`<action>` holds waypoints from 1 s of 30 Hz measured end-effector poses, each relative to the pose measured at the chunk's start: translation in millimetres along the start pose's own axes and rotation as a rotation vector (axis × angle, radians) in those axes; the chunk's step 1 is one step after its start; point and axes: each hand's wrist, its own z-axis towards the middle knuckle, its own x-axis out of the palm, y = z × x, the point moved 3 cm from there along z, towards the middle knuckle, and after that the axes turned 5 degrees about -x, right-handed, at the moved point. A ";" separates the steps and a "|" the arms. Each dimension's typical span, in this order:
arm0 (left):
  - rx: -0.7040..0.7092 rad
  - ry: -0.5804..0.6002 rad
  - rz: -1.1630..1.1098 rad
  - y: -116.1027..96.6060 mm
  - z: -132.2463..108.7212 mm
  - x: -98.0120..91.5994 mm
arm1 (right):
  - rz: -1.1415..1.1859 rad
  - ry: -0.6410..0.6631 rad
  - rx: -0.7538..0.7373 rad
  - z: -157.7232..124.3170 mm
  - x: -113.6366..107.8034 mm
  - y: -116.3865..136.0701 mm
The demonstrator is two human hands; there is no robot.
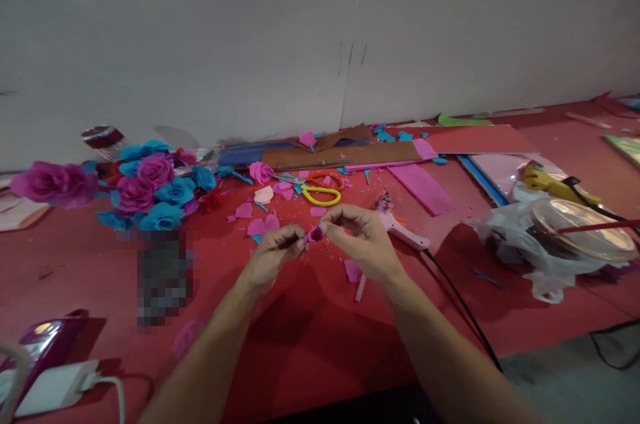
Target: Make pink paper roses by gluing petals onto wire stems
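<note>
Between my two hands, above the red table, is a small rolled pink paper flower [314, 235]. My left hand [277, 251] pinches its lower end. The thumb and fingertips of my right hand [363, 237] press on its upper rim. Just beyond my hands lie scissors [321, 195] with yellow and orange handles, next to a finished pink paper flower [261, 173]. Loose pink paper petals [263, 225] are scattered in front of my left hand. A pink glue gun [407, 233] with a black cord rests to the right of my right hand.
A bunch of blue and purple paper flowers [155, 184] stands at the left. Brown crepe paper [320, 156] lies along the white wall. At the right are a plastic bag [505, 237] and a round lidded container [583, 227]. A white charger [57, 387] sits at the front left.
</note>
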 end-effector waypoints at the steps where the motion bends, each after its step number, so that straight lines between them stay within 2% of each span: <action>1: 0.000 0.005 0.006 0.1 0.3 -0.2 | -0.001 -0.001 0.002 -0.2 -0.1 0.0; 11: -0.017 0.028 0.063 -1.6 0.1 2.0 | 0.006 -0.021 0.022 -0.8 0.2 -9.4; 16: -0.034 0.042 0.060 -0.8 0.1 3.7 | 0.028 0.012 0.043 -0.9 1.2 -6.5; 26: -0.010 -0.049 -0.019 2.2 -0.5 -3.7 | 0.057 -0.107 0.041 -1.5 -0.1 -6.1; 30: 0.009 -0.041 -0.022 3.7 -0.6 -2.6 | 0.008 -0.059 -0.012 -2.9 0.8 -1.3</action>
